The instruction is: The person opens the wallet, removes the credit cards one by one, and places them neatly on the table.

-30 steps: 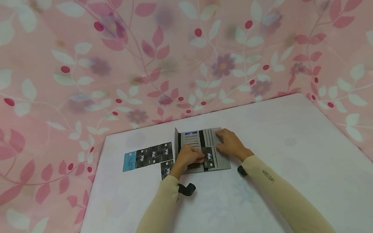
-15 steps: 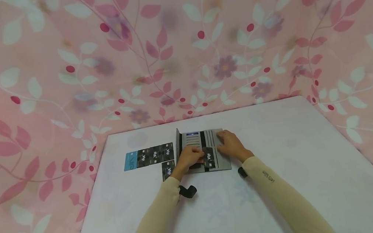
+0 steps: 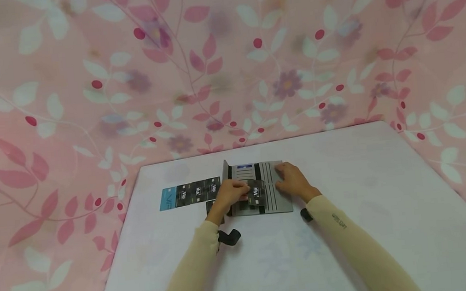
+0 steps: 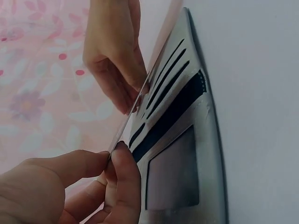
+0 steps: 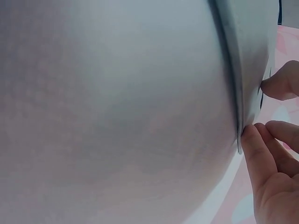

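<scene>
A grey wallet [image 3: 277,199] lies open on the white table [image 3: 342,163], its card slots facing up. My left hand [image 3: 246,191] pinches a black VIP card [image 3: 257,192] between thumb and forefinger over the wallet's middle. In the left wrist view the card [image 4: 140,100] shows edge-on, tilted above the wallet's [image 4: 196,140] dark slots, with the left hand [image 4: 112,154] at its near end. My right hand [image 3: 284,177] rests with straight fingers on the wallet's right half. In the right wrist view the right hand's fingertips [image 5: 254,140] touch the wallet's edge [image 5: 243,70].
Left of the wallet, a blue card [image 3: 168,199] and several black VIP cards [image 3: 197,191] lie in a row. One more black card [image 3: 210,206] sits just below them, partly under my left wrist. Pink flowered cloth [image 3: 210,73] backs the table.
My left hand has lifted the black VIP card from the wallet's lower edge up toward its middle. The right hand stays on the wallet.
</scene>
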Tool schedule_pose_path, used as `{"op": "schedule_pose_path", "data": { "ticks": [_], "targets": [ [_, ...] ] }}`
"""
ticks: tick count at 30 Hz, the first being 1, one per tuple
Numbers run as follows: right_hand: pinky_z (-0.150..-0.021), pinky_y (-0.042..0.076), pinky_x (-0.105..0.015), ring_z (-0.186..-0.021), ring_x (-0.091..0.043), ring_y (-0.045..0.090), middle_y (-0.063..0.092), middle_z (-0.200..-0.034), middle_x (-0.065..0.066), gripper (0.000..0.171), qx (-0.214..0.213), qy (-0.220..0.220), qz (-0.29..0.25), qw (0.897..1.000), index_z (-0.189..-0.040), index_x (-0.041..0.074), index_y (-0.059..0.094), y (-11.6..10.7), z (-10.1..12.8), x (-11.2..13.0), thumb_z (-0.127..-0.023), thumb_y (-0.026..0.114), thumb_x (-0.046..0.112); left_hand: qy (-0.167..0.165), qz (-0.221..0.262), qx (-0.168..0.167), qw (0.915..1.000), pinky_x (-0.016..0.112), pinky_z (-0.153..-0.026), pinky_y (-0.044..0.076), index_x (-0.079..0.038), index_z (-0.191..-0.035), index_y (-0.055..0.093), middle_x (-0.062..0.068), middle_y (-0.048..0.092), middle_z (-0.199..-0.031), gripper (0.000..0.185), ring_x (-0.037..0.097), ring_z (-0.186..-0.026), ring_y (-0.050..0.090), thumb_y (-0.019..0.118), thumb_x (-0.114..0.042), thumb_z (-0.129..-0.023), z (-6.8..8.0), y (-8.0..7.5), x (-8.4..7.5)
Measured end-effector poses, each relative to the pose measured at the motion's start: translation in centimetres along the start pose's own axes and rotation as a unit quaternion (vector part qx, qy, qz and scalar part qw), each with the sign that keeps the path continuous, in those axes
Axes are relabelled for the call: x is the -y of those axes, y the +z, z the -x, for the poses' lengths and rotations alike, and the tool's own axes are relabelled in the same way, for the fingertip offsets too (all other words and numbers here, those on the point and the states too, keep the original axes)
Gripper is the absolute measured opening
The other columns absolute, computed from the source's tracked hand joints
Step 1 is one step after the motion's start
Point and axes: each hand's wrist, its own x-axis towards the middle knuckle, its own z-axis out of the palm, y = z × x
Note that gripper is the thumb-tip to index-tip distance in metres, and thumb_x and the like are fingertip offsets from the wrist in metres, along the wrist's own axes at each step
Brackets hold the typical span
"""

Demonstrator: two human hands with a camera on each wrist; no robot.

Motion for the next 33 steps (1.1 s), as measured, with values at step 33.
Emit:
{"op": "schedule_pose_path", "data": {
  "ticks": [33],
  "targets": [
    [-0.092, 0.048, -0.046, -0.103, -0.032, 0.057, 0.056, -0.123, -0.024, 0.057, -0.007, -0.018, 0.018, 1.000, -0.132, -0.012, 0.052, 0.0, 0.2, 0.1, -0.080, 0.066, 0.006, -0.054, -0.051, -0.135, 0.9881, 0.031, -0.071, 0.058, 0.009, -0.104, 0.068, 0.015, 0.067, -0.097, 0.020, 0.017, -0.078, 0.065, 0.067, -0.006, -0.091, 7.4, -14.7, 6.5]
  ]
}}
